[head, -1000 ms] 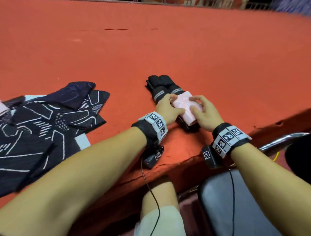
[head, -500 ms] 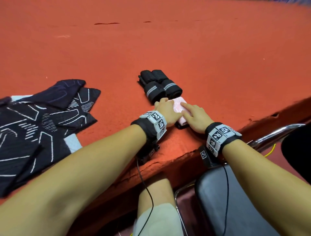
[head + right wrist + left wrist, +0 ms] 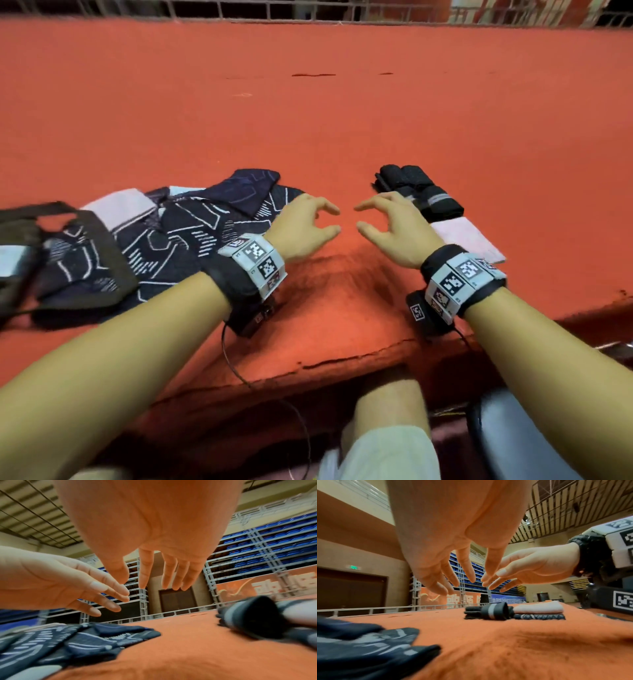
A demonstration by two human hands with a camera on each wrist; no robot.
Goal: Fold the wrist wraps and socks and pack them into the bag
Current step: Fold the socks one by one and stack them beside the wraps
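Two rolled black wrist wraps (image 3: 421, 192) (image 3: 493, 612) lie on the orange surface (image 3: 342, 137). A folded pink piece (image 3: 469, 240) (image 3: 539, 608) sits just in front of them on a folded dark patterned sock (image 3: 539, 617). Unfolded dark patterned socks (image 3: 191, 240) (image 3: 77, 638) are spread out at the left. A dark bag with brown straps (image 3: 113, 253) lies over their left part. My left hand (image 3: 329, 219) (image 3: 453, 577) and right hand (image 3: 363, 216) (image 3: 154, 574) hover between the socks and the wraps. Their fingers are relaxed and they hold nothing.
A pale pink cloth (image 3: 120, 209) peeks out behind the socks. The surface's worn front edge (image 3: 342, 359) runs just below my wrists. A dark chair seat (image 3: 531, 445) is at the lower right. A metal railing (image 3: 308, 10) lines the far edge.
Both hands have let go of the folded pink piece and moved left, off it. The pink piece stays on the dark sock beside the rolled wraps.
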